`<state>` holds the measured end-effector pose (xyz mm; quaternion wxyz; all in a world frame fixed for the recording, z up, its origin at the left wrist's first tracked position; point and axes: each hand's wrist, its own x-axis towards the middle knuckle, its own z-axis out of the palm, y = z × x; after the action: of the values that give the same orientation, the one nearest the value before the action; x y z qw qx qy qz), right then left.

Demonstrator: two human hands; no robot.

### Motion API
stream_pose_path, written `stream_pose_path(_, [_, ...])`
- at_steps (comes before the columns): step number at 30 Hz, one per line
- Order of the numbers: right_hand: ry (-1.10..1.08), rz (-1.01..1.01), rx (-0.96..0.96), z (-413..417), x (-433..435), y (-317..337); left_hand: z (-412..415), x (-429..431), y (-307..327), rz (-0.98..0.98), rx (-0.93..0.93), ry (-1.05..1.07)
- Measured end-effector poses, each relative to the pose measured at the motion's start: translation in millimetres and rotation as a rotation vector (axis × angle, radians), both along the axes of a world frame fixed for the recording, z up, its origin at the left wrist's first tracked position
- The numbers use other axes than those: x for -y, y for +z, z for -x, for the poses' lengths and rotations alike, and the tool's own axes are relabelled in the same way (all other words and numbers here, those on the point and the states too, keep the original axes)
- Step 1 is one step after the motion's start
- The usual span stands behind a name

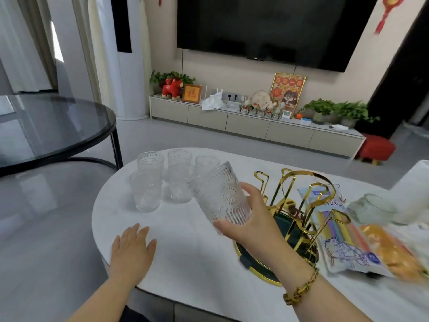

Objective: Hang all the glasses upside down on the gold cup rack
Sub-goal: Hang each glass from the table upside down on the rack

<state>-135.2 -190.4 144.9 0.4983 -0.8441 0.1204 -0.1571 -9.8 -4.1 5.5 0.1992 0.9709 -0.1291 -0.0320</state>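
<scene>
My right hand grips an embossed clear glass by its base, tilted with the mouth up and to the left, just left of the gold cup rack. The rack has gold loop arms over a dark green round base with a gold rim, and nothing hangs on it. Several more clear glasses stand upright on the white table: one at the front left, one in the middle, and others behind. My left hand lies flat, fingers spread, on the table's near left edge.
A packet of coloured straws and an orange snack bag lie right of the rack, with a glass bowl and a white container beyond. A dark glass round table stands at left.
</scene>
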Motion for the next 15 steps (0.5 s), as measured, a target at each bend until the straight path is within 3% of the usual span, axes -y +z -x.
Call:
stream_pose_path(7, [-0.058,0.347,-0.069,12,35,94,4,42,13,0.153,0.036,-0.202])
stream_pose_path(15, [-0.134,0.689,-0.244,-20,99,148,1,55,-7,0.029,0.097,-0.244])
